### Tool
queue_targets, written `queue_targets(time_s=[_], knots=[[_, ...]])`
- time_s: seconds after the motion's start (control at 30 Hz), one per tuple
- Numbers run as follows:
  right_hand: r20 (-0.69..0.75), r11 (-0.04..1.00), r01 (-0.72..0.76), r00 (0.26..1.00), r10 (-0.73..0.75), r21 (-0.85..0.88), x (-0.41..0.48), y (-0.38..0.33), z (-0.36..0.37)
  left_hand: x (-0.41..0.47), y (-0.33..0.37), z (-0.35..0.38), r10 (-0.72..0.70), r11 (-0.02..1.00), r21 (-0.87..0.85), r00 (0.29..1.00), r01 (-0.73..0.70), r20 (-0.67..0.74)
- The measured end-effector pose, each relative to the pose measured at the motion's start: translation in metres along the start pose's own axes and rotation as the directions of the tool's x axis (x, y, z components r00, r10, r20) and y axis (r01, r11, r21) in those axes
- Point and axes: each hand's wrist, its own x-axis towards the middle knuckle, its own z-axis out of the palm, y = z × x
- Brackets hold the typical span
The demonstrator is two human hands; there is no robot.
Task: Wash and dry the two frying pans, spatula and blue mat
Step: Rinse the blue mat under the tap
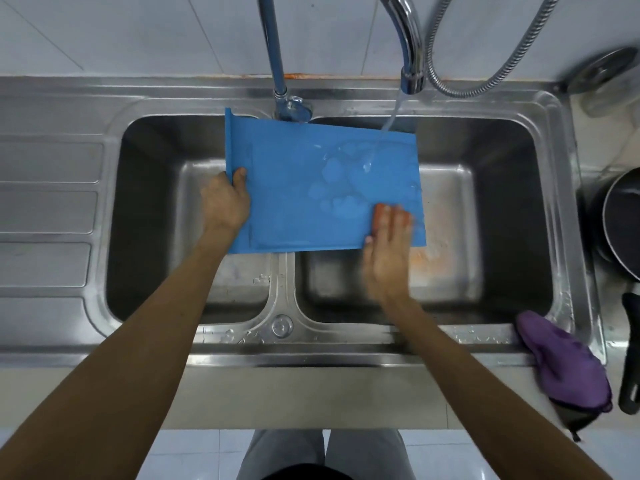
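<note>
A blue mat [298,188] is held flat over the double sink, spanning the divider. My left hand [225,202] grips its left edge, thumb on top. My right hand [386,244] lies on the mat's lower right part with fingers stretched out, pressing something orange [381,211] against it; the hand is blurred. Water streams from the chrome tap [412,77] onto the mat's upper right area. A dark frying pan [620,220] sits on the counter at the right edge. Another black handle [630,358] shows below it. No spatula is visible.
The steel double sink [282,306] has a ribbed drainboard [48,209] on its left. A purple cloth [561,365] hangs over the front right rim. A blue tap pipe [277,64] and a shower hose [491,74] rise at the back. A lid [602,71] rests at the far right.
</note>
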Motion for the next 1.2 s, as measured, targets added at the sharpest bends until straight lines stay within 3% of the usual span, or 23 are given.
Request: queue_targets(time_s=[0.07, 0.17, 0.3, 0.37, 0.43, 0.5, 0.6, 0.67, 0.73, 0.83, 0.93, 1.0, 1.07, 1.13, 1.2], knots=[[0.036, 0.982, 0.18, 0.983, -0.182, 0.059, -0.012, -0.052, 0.014, -0.002, 0.002, 0.003, -0.022, 0.999, -0.023, 0.999, 0.022, 0.026], [0.098, 0.948, 0.29, 0.948, -0.304, 0.133, -0.01, -0.122, 0.029, -0.003, 0.004, 0.005, -0.04, 0.999, -0.036, 0.998, 0.041, 0.042], [0.15, 0.927, 0.366, 0.915, -0.375, 0.083, -0.003, -0.108, 0.026, -0.008, 0.007, 0.0, -0.093, 0.986, -0.133, 0.994, 0.1, 0.062], [0.076, 0.96, 0.274, 0.958, -0.278, 0.055, -0.007, -0.062, 0.018, -0.004, 0.0, 0.004, -0.13, 0.957, -0.248, 0.987, 0.149, 0.089], [-0.037, 0.997, 0.071, 0.997, -0.07, 0.013, 0.004, -0.017, 0.009, 0.001, -0.007, 0.005, -0.128, 0.924, -0.344, 0.982, 0.168, 0.137], [-0.037, 0.993, -0.111, 0.993, 0.11, -0.029, 0.04, 0.005, 0.006, 0.004, -0.012, 0.004, -0.111, 0.907, -0.383, 0.976, 0.176, 0.185], [-0.017, 0.989, -0.145, 0.989, 0.144, -0.038, 0.108, -0.009, 0.013, 0.005, -0.016, 0.005, -0.09, 0.885, -0.422, 0.962, 0.195, 0.256], [0.031, 0.998, -0.065, 0.997, 0.065, -0.023, 0.134, -0.039, 0.024, 0.006, -0.017, 0.007, -0.085, 0.871, -0.442, 0.952, 0.213, 0.293], [0.038, 0.992, 0.13, 0.991, -0.129, 0.001, 0.134, -0.078, 0.035, 0.006, -0.013, 0.008, -0.084, 0.878, -0.431, 0.954, 0.208, 0.288], [0.039, 0.876, 0.46, 0.882, -0.47, 0.146, 0.098, -0.112, 0.036, 0.007, -0.009, 0.006, -0.066, 0.928, -0.348, 0.978, 0.133, 0.198], [0.06, 0.799, 0.564, 0.808, -0.586, 0.211, 0.053, -0.079, 0.032, 0.011, -0.019, 0.007, -0.04, 0.923, -0.369, 0.981, 0.108, 0.187], [0.016, 0.853, 0.477, 0.871, -0.491, 0.212, 0.042, -0.042, 0.028, 0.011, -0.02, 0.006, -0.027, 0.923, -0.37, 0.977, 0.105, 0.211], [-0.045, 0.934, 0.301, 0.954, -0.298, 0.193, 0.057, -0.026, 0.028, 0.011, -0.018, 0.005, -0.016, 0.924, -0.367, 0.971, 0.105, 0.237], [-0.08, 0.966, 0.183, 0.982, -0.171, 0.181, 0.084, -0.037, 0.032, 0.01, -0.017, 0.007, -0.005, 0.935, -0.344, 0.97, 0.091, 0.244], [-0.103, 0.961, 0.172, 0.983, -0.153, 0.219, 0.109, -0.064, 0.036, 0.008, -0.019, 0.01, 0.001, 0.947, -0.313, 0.974, 0.073, 0.228]])
